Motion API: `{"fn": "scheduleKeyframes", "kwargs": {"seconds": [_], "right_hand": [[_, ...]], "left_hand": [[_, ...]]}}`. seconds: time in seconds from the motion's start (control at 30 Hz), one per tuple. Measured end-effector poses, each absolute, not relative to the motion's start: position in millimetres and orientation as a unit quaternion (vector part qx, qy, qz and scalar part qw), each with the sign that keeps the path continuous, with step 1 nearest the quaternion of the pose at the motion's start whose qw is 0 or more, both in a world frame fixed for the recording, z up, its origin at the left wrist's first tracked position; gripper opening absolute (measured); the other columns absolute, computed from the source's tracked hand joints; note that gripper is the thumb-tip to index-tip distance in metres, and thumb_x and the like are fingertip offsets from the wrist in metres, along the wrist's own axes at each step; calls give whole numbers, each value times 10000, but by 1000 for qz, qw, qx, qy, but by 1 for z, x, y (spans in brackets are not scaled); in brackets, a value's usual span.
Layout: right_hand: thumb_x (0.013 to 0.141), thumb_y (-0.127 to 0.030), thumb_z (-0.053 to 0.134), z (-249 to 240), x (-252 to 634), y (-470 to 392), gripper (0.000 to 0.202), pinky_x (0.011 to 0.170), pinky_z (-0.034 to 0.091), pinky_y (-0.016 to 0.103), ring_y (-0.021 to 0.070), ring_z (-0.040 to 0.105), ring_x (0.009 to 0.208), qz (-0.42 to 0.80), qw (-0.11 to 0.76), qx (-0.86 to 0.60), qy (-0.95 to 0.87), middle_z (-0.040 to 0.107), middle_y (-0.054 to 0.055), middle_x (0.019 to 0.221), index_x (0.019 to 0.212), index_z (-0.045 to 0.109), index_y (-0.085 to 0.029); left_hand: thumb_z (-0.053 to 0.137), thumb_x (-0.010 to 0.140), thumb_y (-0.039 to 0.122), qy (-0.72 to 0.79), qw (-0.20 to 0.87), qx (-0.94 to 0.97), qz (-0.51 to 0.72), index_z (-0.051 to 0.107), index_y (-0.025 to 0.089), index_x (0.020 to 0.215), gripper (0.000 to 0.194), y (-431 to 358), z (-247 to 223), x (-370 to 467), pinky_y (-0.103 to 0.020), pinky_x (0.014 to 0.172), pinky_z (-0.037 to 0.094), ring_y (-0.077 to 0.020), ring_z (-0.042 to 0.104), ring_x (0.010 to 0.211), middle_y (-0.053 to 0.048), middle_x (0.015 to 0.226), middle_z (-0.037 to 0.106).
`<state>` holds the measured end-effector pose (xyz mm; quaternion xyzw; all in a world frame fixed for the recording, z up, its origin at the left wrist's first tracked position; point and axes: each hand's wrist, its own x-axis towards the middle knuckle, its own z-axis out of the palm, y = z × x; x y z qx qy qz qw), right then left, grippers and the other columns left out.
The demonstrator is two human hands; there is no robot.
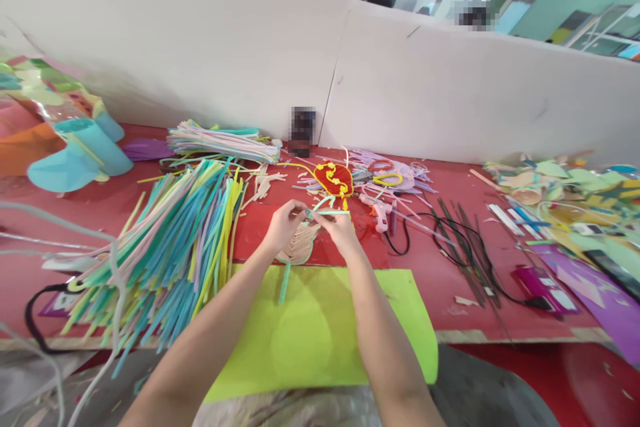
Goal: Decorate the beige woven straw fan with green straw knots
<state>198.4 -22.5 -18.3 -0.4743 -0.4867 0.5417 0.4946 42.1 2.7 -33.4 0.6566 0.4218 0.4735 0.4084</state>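
My left hand (286, 223) and my right hand (337, 227) meet near the middle of the table, fingers pinched on a pale green fuzzy stem (330, 212). A loop of the stem rises between them. Just below my hands lies a beige, leaf-like piece (299, 245) with a green edge and a green stalk (285, 283). Behind them sits a red and yellow piece (334, 180) with yellow twists. A pink glue gun (379, 211) lies to the right of my right hand.
Bundled colored stems (170, 247) cover the left side. A lime sheet (320, 333) hangs over the front edge. Dark sticks (465, 253), a black cable and a purple box (545, 289) lie at right. Blue paper shapes (80, 153) stand far left; a white partition (410, 87) rises behind.
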Motion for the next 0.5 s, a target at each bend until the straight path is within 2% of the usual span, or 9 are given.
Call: {"fn": "scheduleKeyframes", "kwargs": {"seconds": [0.23,0.5], "right_hand": [[700,-501,662,-22,200,-22,364,551,524,268,192,662,710,553,492,-453,-497,706,52,768,843,699,-168],[675,-490,685,-21,198,-22,333,536,516,242,163,646,647,552,489,-469,-486,677,35,674,724,677,-161]], "left_hand": [[514,818,251,420,373,679,474,582,179,861,108,0,-29,40,-256,751,471,-138,595,792,-23,841,628],[506,815,228,399,348,712,463,603,183,846,112,-1,-24,38,-255,748,463,-134,584,772,-19,819,620]]}}
